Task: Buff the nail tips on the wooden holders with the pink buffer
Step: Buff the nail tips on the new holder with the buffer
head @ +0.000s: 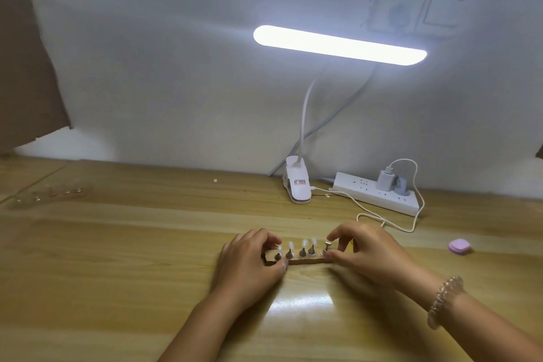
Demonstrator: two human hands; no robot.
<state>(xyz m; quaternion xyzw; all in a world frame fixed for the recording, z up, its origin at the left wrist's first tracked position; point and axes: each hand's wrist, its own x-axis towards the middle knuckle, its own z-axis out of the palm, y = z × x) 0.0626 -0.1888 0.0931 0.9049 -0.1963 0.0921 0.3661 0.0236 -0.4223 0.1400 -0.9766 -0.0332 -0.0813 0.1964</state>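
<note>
A wooden holder (305,259) lies on the table in front of me, carrying a row of small metal stands with white nail tips (304,243) on top. My left hand (249,261) grips the holder's left end, fingers curled by the leftmost stand. My right hand (367,253) pinches the rightmost metal stand (326,247), which shows no nail tip. The pink buffer (459,246) lies on the table far to the right, apart from both hands. A second holder with stands (50,194) sits blurred at the far left.
A white clip lamp (298,185) stands at the back, its lit bar above. A white power strip (379,195) with a plugged charger and a trailing cable (382,220) lies behind my right hand. Cardboard (26,67) leans on the wall at left.
</note>
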